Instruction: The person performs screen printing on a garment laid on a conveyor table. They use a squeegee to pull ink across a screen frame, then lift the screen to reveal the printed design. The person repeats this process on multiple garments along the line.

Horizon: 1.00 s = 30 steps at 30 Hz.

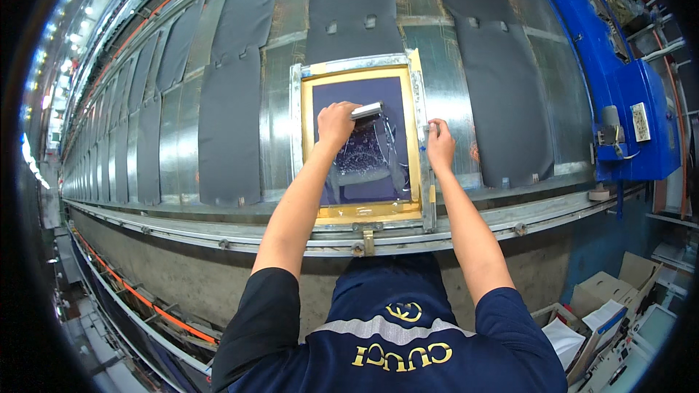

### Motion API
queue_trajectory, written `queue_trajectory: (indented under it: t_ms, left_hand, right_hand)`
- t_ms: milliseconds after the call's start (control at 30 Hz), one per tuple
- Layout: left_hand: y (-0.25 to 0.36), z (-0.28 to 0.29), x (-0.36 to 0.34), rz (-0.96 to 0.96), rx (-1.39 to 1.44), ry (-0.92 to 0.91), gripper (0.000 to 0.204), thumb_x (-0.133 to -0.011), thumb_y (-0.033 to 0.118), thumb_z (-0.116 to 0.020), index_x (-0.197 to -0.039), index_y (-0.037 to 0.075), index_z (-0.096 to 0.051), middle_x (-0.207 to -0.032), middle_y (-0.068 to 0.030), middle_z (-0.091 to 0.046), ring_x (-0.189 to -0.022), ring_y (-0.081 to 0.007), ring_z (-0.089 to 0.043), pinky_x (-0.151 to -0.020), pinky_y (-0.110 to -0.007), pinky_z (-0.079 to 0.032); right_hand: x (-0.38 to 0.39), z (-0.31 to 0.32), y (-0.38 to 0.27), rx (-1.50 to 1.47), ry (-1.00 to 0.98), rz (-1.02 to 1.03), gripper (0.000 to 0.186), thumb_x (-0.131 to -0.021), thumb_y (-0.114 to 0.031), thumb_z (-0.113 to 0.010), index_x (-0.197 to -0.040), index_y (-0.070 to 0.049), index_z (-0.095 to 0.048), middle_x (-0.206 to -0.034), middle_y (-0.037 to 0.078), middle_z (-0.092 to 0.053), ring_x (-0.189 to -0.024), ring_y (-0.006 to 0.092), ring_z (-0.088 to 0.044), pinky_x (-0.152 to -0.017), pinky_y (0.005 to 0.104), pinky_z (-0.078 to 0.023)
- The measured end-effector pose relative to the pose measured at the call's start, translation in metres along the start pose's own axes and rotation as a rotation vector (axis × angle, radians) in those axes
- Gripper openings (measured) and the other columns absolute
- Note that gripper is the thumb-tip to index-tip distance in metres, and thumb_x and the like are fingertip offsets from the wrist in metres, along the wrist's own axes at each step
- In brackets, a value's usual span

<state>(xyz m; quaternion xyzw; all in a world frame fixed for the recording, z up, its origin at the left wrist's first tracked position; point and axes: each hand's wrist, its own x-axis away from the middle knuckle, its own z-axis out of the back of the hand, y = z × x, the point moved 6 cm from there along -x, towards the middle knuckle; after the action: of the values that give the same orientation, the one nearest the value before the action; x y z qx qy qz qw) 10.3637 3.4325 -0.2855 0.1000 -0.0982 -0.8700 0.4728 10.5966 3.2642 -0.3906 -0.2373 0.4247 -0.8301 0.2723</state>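
Note:
A screen-printing frame (416, 80) with metal bars and yellow inner borders lies over the long table in front of me. Its dark purple mesh (349, 90) carries a wet, glossy, clear-looking film (364, 153) across the middle and lower part. My left hand (336, 124) is closed around one end of a squeegee (367, 110) with a pale metal holder, which is over the upper half of the mesh. Its lower edge is partly hidden, so contact is hard to judge. At the frame's right bar, my right hand (441, 144) is closed, fingertips gripping the outer edge.
Dark fabric panels (233, 116) lie in a row along the metal table (178, 138), stretching far left. A metal rail (196, 236) runs along the near edge. To the right stands a blue machine (641, 116); cardboard boxes (604, 291) sit at lower right.

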Motion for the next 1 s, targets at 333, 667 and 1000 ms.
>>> queue_trajectory:
  t_ms: [333,667,1000]
  left_hand:
    - [0.047,-0.011,0.192,-0.159,-0.063,0.152,0.036,-0.079,-0.002,-0.069,-0.101,0.023,-0.081,-0.109,0.0049,-0.078,-0.096,-0.0181,-0.070,-0.072,-0.036,-0.047]
    - [0.012,-0.026,0.042,-0.049,-0.094,0.133,0.035,-0.079,-0.003,-0.065,-0.100,0.021,-0.080,-0.103,0.0017,-0.078,-0.091,-0.0228,-0.069,-0.077,-0.040,-0.050]
    - [0.059,-0.016,0.194,-0.150,-0.039,0.132,0.036,-0.079,-0.001,-0.070,-0.104,0.022,-0.080,-0.114,0.0038,-0.077,-0.098,-0.0205,-0.070,-0.073,-0.037,-0.049]
  right_hand:
    - [0.001,0.007,-0.006,-0.079,0.006,0.076,0.019,-0.104,-0.026,-0.057,-0.112,-0.014,-0.069,-0.077,0.018,-0.069,-0.076,0.0389,-0.068,-0.072,0.0493,-0.050]
    - [0.003,0.011,0.004,-0.051,-0.050,-0.020,0.020,-0.104,-0.028,-0.058,-0.114,-0.015,-0.070,-0.075,0.018,-0.067,-0.073,0.0395,-0.068,-0.070,0.0502,-0.049]
    - [0.002,0.014,0.001,-0.013,-0.009,0.003,0.019,-0.104,-0.028,-0.058,-0.113,-0.016,-0.070,-0.071,0.017,-0.066,-0.071,0.0392,-0.067,-0.068,0.0499,-0.050]
